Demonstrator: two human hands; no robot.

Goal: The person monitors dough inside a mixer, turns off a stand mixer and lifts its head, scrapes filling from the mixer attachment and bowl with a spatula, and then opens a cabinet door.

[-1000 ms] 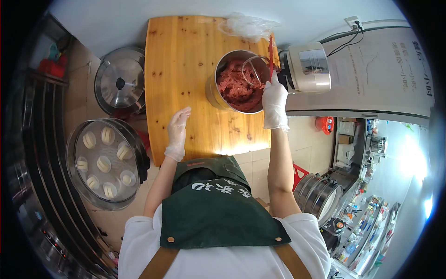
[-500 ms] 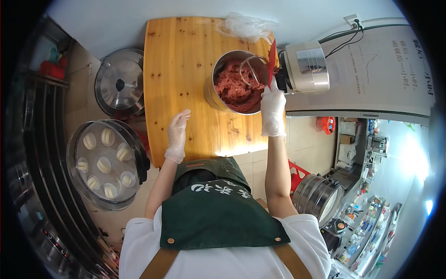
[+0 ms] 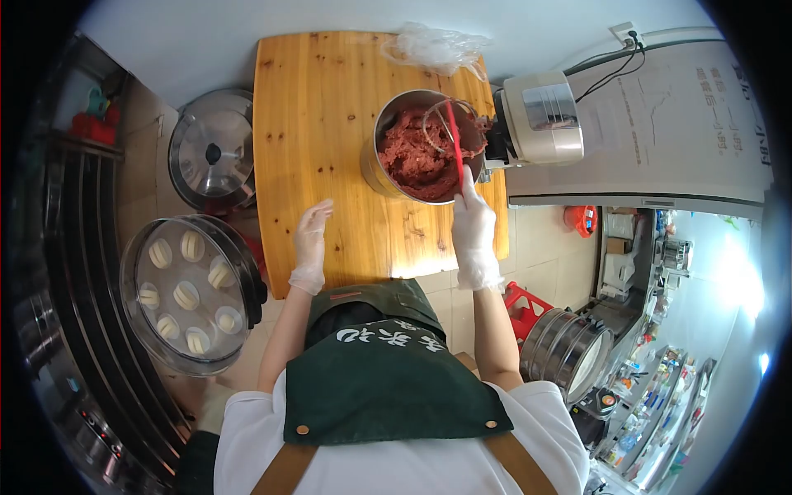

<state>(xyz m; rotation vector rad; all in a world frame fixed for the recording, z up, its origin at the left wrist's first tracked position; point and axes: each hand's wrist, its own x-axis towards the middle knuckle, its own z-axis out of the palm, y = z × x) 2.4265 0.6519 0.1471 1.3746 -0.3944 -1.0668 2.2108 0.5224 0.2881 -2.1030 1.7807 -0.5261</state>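
A metal bowl (image 3: 369, 172) of ground red meat (image 3: 417, 148) stands on the wooden table (image 3: 305, 115). Inside it, a clear curved rim shows in the meat. My right hand (image 3: 474, 231), in a clear glove, is closed on a red spatula (image 3: 456, 148), whose blade lies over the bowl's right part. Some meat shows at the bowl's right rim beside the blade. My left hand (image 3: 310, 246), also gloved, hovers at the table's near left part with fingers apart, holding nothing.
A cream appliance (image 3: 540, 117) stands right of the bowl. Crumpled plastic (image 3: 437, 49) lies at the table's far edge. To the left are a round steamer with buns (image 3: 186, 295) and a glass lid (image 3: 212, 148). Stacked metal steamers (image 3: 561, 346) and a red stool (image 3: 524, 309) are lower right.
My right hand has moved back toward me and slightly left, bringing the red spatula from the right rim over the bowl. A dark sleeve of another person now shows at the lower left.
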